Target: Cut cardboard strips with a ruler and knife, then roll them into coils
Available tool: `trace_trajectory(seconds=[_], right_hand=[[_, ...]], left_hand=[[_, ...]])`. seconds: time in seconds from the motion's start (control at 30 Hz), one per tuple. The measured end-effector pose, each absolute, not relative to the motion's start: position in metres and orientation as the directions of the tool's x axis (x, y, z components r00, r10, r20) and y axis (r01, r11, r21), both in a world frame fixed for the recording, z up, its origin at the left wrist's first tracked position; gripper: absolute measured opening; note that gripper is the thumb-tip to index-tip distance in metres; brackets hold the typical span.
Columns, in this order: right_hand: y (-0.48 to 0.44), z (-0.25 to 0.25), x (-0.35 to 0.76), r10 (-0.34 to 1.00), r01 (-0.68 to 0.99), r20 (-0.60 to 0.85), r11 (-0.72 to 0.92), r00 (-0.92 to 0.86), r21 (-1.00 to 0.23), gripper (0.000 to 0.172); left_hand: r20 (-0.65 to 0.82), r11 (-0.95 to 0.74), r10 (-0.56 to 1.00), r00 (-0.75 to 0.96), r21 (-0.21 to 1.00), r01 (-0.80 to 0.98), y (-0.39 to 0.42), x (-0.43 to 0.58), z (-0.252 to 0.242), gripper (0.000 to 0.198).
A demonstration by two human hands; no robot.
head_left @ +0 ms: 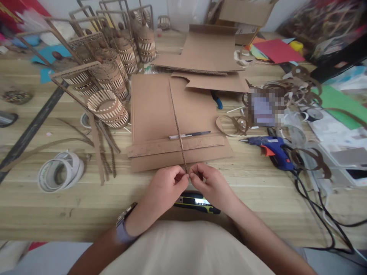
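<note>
Low in the centre of the frame, the left hand (164, 187) and right hand (210, 185) meet fingertip to fingertip, both pinched closed on the near end of a thin strip (177, 126). The strip runs up the frame across a cardboard sheet (151, 110) on the counter (86, 206), passing over a pen (189, 135) and a ruler (160, 147). A knife (197, 202) lies just below the hands, partly hidden by them. A glue gun (272, 147) and its cable (315, 198) lie at right. Tape rolls (59, 173) sit at left, and baskets (109, 107) crowd the upper left.
</note>
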State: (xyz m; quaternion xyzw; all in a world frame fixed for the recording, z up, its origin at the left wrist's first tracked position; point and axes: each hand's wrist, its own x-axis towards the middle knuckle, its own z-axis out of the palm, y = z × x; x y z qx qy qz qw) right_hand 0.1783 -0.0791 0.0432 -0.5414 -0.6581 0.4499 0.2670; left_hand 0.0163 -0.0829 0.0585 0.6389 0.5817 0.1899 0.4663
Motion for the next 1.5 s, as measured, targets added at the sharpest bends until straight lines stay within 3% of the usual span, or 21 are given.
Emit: trace_trajectory(seconds=[0.3,0.57,0.73,0.83,0.9,0.97,1.03,1.2,1.37,1.5], right_hand=[[-0.078,0.045,0.179,0.939,0.459,-0.176,-0.022,-0.296,-0.888,0.011],[-0.074,0.055,0.187,0.871,0.4,-0.294,-0.126,-0.393,-0.908,0.015],[-0.073,0.053,0.19,0.856,0.313,-0.289,-0.16,-0.428,-0.936,0.016],[-0.076,0.05,0.189,0.925,0.357,-0.159,-0.028,-0.344,-0.934,0.016],[-0.079,0.047,0.187,0.963,0.425,0.06,0.171,-0.261,-0.889,0.014],[-0.083,0.044,0.185,0.927,0.478,0.287,0.37,-0.24,-0.796,0.01],[-0.086,0.043,0.183,0.871,0.511,0.414,0.491,-0.265,-0.706,0.01],[-0.091,0.041,0.181,0.822,0.593,0.499,0.553,-0.274,-0.585,0.014],[-0.088,0.04,0.183,0.807,0.579,0.507,0.578,-0.302,-0.575,0.017],[-0.081,0.038,0.19,0.792,0.609,0.522,0.592,-0.318,-0.527,0.046]], left_hand=[[-0.189,-0.031,0.946,0.264,0.757,0.652,-0.087,0.016,0.05,0.016],[-0.125,-0.092,0.945,0.301,0.783,0.615,-0.088,0.015,0.056,0.015],[-0.125,-0.061,0.944,0.306,0.845,0.531,-0.087,0.014,0.06,0.016],[-0.144,-0.006,0.946,0.289,0.887,0.463,-0.087,0.013,0.062,0.015],[-0.141,0.014,0.953,0.268,0.904,0.428,-0.087,0.013,0.062,0.014],[-0.124,0.012,0.961,0.247,0.911,0.412,-0.087,0.013,0.062,0.014],[-0.109,0.004,0.966,0.233,0.913,0.408,-0.087,0.013,0.062,0.014],[-0.113,0.008,0.966,0.232,0.913,0.408,-0.086,0.014,0.059,0.015],[0.002,-0.122,0.962,0.272,0.896,0.427,-0.083,0.011,0.065,0.016],[-0.055,-0.088,0.936,0.349,0.92,0.382,-0.084,-0.002,0.085,0.016]])
